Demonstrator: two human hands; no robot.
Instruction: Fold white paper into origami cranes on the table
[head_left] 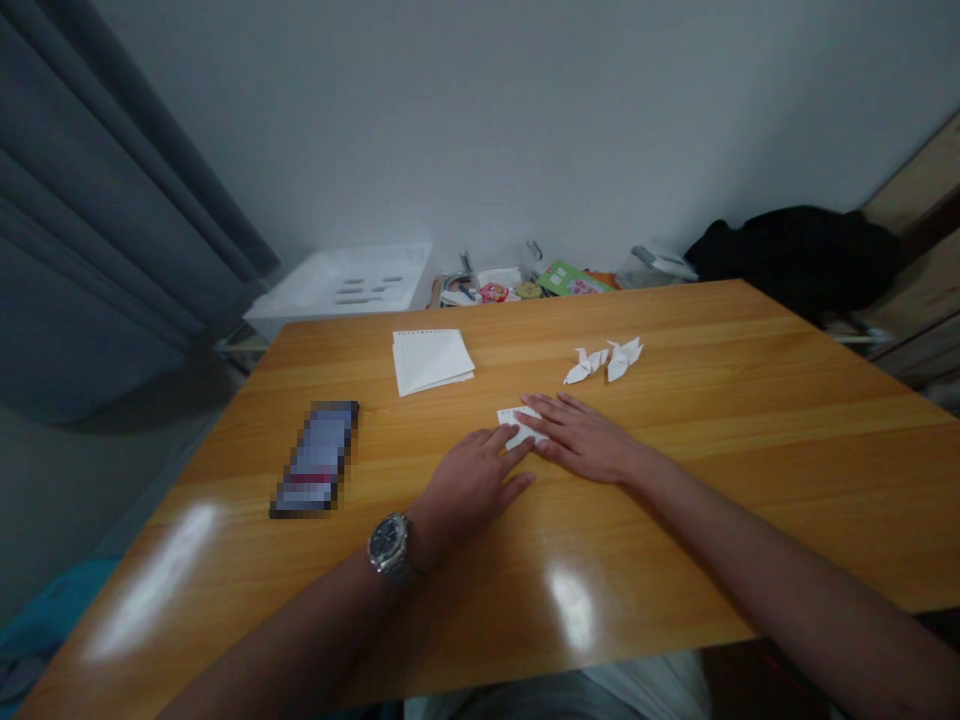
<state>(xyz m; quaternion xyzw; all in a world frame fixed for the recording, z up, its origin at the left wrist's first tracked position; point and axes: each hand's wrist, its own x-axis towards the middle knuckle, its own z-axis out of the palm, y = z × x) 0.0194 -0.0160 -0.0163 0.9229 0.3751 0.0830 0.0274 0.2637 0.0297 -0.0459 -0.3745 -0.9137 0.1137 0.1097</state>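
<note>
A small white piece of folded paper (513,415) lies flat on the wooden table (705,400), with a row of punched holes along its far edge. My left hand (474,478), with a metal watch on its wrist, rests its fingertips on the paper's near left part. The fingers of that hand are stretched out. My right hand (581,435) lies flat with its fingers spread over the paper's right side, hiding part of it. Beyond my right hand stand two folded paper cranes, a left one (586,366) and a right one (624,359).
A stack of white punched sheets (433,360) lies at the back left of the table. A phone (315,460) is on the left, its screen blurred. Behind the table are a white tray-like box (360,275), a green booklet (570,279) and black cloth (795,255).
</note>
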